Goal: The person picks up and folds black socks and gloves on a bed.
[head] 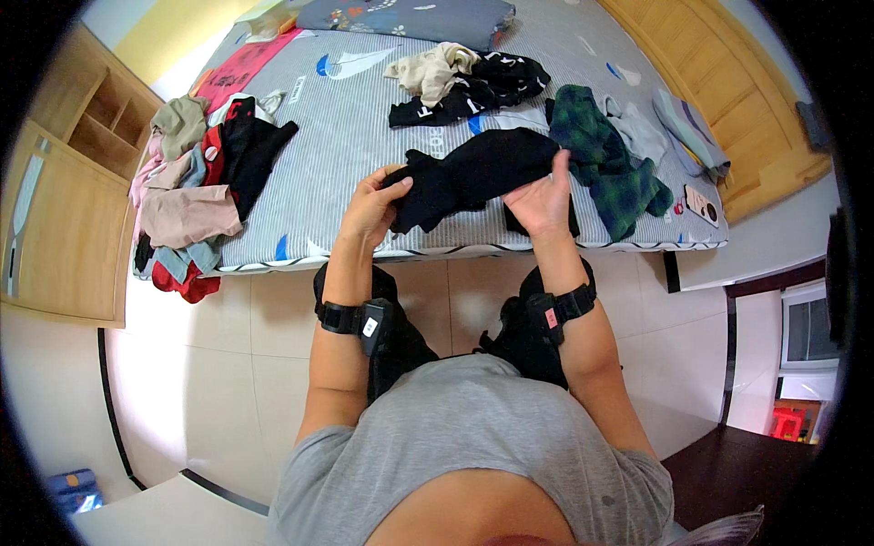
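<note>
My left hand [375,208] pinches the left end of a black garment [502,164] between thumb and fingers. Under the garment's right end, my right hand [543,201] turns its palm up; the cloth lies over its fingers, mostly hiding them, and the thumb stands apart. The garment looks bunched at the left and smoother at the right. Below it, near the mattress edge, a piece of black cloth [517,222] shows partly behind my right hand. Just to the right lies a dark green plaid garment [608,160].
A striped mattress [321,164] spans the view ahead. At its left is a clothing pile with a pink-beige garment [191,215] on it. Farther back lie a beige garment [437,72], a black lettered garment [505,78] and a rolled quilt [410,17]. A phone [701,205] rests near the right edge.
</note>
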`<state>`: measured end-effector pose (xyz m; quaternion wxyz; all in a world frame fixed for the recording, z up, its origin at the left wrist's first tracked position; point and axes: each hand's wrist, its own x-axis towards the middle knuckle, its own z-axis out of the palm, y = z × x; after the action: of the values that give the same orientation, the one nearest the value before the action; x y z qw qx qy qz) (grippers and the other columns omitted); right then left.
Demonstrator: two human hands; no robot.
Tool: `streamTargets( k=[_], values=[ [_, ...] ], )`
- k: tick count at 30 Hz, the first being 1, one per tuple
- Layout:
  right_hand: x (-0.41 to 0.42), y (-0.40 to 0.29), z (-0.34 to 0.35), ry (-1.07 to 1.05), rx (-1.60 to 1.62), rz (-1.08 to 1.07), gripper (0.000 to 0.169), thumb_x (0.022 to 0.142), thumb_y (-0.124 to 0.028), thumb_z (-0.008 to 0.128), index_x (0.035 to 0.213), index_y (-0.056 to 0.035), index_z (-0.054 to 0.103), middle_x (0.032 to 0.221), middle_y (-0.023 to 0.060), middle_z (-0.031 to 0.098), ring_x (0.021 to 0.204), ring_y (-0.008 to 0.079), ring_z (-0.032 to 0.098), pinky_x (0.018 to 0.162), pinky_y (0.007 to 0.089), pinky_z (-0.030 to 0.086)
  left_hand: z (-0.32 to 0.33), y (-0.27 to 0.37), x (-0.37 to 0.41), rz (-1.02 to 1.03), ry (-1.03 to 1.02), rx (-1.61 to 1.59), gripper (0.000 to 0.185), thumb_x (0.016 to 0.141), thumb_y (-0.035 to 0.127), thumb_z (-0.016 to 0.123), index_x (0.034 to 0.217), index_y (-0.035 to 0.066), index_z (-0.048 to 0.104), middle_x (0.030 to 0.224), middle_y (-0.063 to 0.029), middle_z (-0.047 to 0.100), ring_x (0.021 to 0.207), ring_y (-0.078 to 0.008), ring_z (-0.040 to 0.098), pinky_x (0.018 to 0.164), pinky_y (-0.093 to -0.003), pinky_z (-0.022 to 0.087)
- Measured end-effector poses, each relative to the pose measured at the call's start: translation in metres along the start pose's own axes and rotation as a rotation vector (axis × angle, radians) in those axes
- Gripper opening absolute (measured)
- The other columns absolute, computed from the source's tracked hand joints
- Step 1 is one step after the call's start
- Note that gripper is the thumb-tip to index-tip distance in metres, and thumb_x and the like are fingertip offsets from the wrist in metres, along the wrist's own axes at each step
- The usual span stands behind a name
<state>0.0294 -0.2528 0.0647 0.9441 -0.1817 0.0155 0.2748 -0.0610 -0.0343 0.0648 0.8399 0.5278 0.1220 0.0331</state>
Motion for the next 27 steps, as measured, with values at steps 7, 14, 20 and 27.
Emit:
streamTargets(
  k=[7,14,20,27],
  values=[
    [0.015,0.015,0.018,-0.039,0.010,-0.049,0.038,0.089,-0.029,0.039,0.119,-0.0053,0.044,0.124,0.0124,0.044,0.117,0.0292,0.038,0.099,0.0470,0.025,-0.054,0.005,-0.005,0.130,0.112,-0.236,0.018,0.081,0.007,0.053,0.097,-0.001,0.053,0.087,-0.0086,0.058,0.080,-0.0176,0.057,0.071,-0.0291,0.048],
    [0.023,0.024,0.028,-0.053,-0.008,-0.059,0.039,0.088,-0.027,0.039,0.120,-0.0044,0.042,0.125,0.0122,0.043,0.118,0.0298,0.036,0.100,0.0483,0.023,-0.081,0.005,-0.008,0.170,0.171,-0.240,0.019,0.082,0.006,0.052,0.100,-0.002,0.052,0.089,-0.0103,0.058,0.079,-0.0173,0.058,0.071,-0.0293,0.049],
    [0.026,-0.001,0.019,-0.043,-0.029,-0.127,0.038,0.088,-0.025,0.040,0.119,-0.0037,0.044,0.125,0.0123,0.043,0.118,0.0296,0.037,0.101,0.0467,0.023,-0.092,0.012,-0.013,0.152,0.305,-0.162,0.021,0.078,0.005,0.057,0.098,-0.004,0.054,0.083,-0.0115,0.060,0.071,-0.0168,0.060,0.062,-0.0252,0.051],
    [0.018,-0.013,0.016,-0.058,-0.019,-0.143,0.036,0.086,-0.023,0.045,0.116,-0.0045,0.047,0.119,0.0099,0.049,0.114,0.0258,0.042,0.101,0.0431,0.024,-0.074,0.015,-0.011,0.149,0.304,-0.296,0.018,0.076,0.005,0.060,0.092,-0.003,0.056,0.084,-0.0128,0.061,0.070,-0.0181,0.061,0.064,-0.0265,0.051]
  ],
)
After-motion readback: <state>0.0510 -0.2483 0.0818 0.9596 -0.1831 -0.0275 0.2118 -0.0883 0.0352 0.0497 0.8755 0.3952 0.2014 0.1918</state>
